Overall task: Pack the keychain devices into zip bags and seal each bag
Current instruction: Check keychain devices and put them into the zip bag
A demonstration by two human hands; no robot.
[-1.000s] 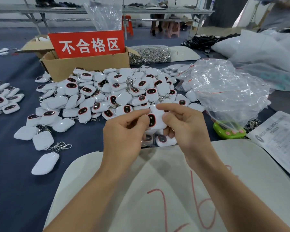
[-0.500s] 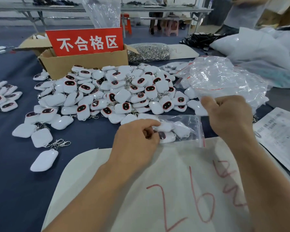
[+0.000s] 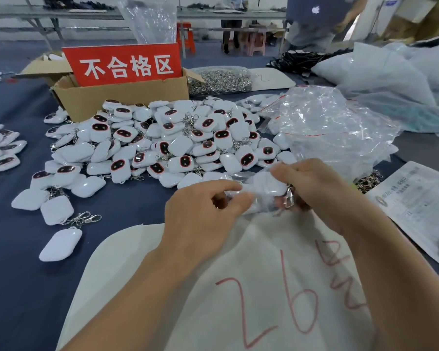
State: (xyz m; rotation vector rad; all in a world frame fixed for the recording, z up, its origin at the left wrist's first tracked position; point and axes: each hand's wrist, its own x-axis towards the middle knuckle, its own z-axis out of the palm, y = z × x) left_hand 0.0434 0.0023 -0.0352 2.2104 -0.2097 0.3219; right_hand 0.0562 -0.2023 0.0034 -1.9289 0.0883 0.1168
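both hands up off the tabletop (image 3: 23,287) at its near edge, over a white cloth sheet (image 3: 264,287) marked in red. between them a small zip bag (image 3: 260,192), already filled: white shells show through the film, and a metal clasp (image 3: 290,196) pokes out on the right side. left hand (image 3: 203,214) pinches the bag's left end between thumb and curled fingers. right hand (image 3: 317,191) is wrapped round the other end, fingers curled over the top. likely reason for the two-ended grip: pull the mouth taut so the zip strip lines up for pressing. whether the seal is closed i cannot tell, the film is blurred. the loose keychain devices (image 3: 175,143) are heaped mid-tabletop within easy reach, spare clear bags (image 3: 335,127) toward the right edge, and the cardboard box (image 3: 122,100) with its red sign (image 3: 122,64) behind the heap toward the far edge.
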